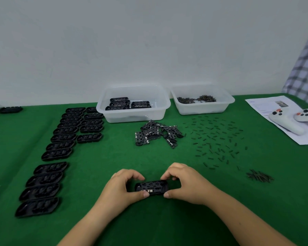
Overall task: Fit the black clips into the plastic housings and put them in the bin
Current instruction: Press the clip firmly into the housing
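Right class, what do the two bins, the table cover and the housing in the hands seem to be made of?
Left bin and right bin: translucent, slightly glossy plastic, by the contents showing through the walls. Table cover: green felt-like cloth, matt and faintly fuzzy, probably. Housing, held by the left hand and right hand: black moulded plastic with a dull sheen, apparently.

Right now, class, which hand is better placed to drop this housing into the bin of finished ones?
Left, probably. Both hands grip the housing, but the bin sits ahead and slightly left, nearer the left hand than the right hand.
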